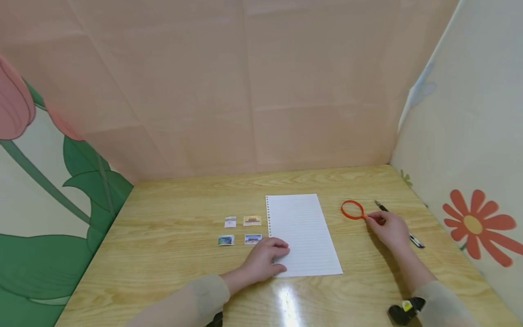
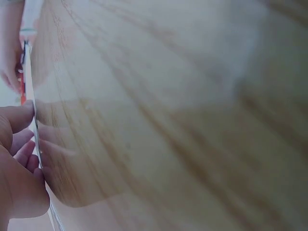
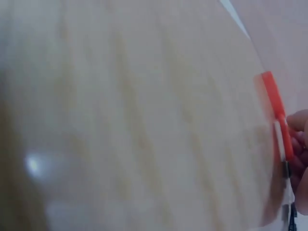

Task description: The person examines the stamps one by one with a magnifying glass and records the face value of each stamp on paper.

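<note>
In the head view my right hand (image 1: 389, 230) pinches the handle of a red-rimmed magnifying glass (image 1: 352, 217) low over the table. The right wrist view shows the red magnifying glass (image 3: 273, 96) edge-on beside the fingertips. My left hand (image 1: 263, 259) rests on the lower left part of a lined sheet of paper (image 1: 302, 227), fingers loosely bent. Punched holes run down the sheet's left edge. Running beneath the right hand is a black and silver pen (image 1: 416, 240), its middle hidden.
Several small stamp-like pictures lie left of the paper, among them a blue-green one (image 1: 226, 240) and a yellowish one (image 1: 252, 220). A wood-grain table (image 1: 175, 227) bears everything. Behind stands a pinkish backdrop (image 1: 245, 91); a flower-patterned wall (image 1: 482, 159) borders the right side.
</note>
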